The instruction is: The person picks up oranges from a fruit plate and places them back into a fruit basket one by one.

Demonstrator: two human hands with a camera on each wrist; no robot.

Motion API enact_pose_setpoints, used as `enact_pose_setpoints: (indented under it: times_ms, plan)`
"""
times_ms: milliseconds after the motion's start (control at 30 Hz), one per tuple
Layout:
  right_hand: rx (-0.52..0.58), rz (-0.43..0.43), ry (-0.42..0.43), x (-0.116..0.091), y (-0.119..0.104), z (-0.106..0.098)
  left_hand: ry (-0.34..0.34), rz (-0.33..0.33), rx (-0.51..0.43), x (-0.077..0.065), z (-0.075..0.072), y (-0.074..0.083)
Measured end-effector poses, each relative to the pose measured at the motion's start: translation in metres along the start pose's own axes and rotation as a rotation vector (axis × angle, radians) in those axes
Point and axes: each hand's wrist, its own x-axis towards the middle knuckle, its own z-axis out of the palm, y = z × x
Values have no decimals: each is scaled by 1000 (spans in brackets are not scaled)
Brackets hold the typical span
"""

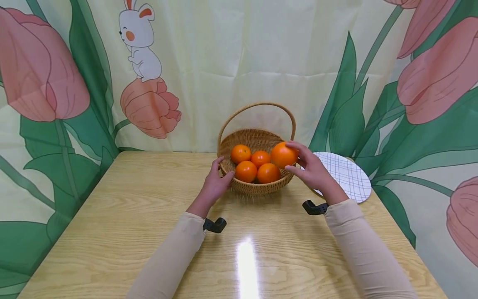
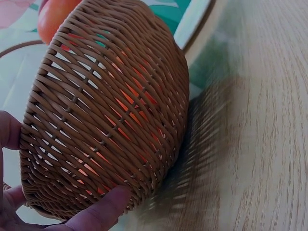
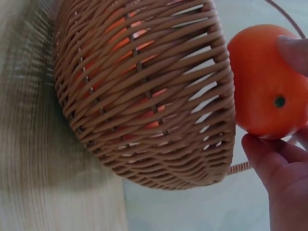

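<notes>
A brown wicker basket with a tall arched handle stands near the back of the table. Several oranges lie inside it. My left hand grips the basket's left rim; in the left wrist view its thumb and fingers lie against the weave. At the right side, my right hand holds another orange between thumb and fingers, at the height of the rim. The right wrist view shows this orange just past the rim, its small green stem end facing the camera.
A round white mat with blue grid lines lies right of the basket, partly behind my right forearm. The wooden table has a bright light reflection at its front. Behind hangs a curtain printed with tulips and a rabbit.
</notes>
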Motion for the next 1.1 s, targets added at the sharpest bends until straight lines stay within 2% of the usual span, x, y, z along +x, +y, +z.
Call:
enact_pose_setpoints:
  times_ms: [100,267,400,567,833,1100]
  plan:
    - [7,6,0,3,7,1,4,2,1,0,1,1]
    - [-16,21,-12,4,5,4,-3,7,-14,2,3,1]
    - [-69,-15,-32,8,4,10,-21,14,-8,3,2,2]
    - [-95,-78,-77,17,0,23,12,29,12,3,-6,4]
    - [-282,-107,-167,13,-4,38,-10,0,1,2,-3,-3]
    - [-237,-149,-185,11,-8,41,22,12,-6,1,3,-4]
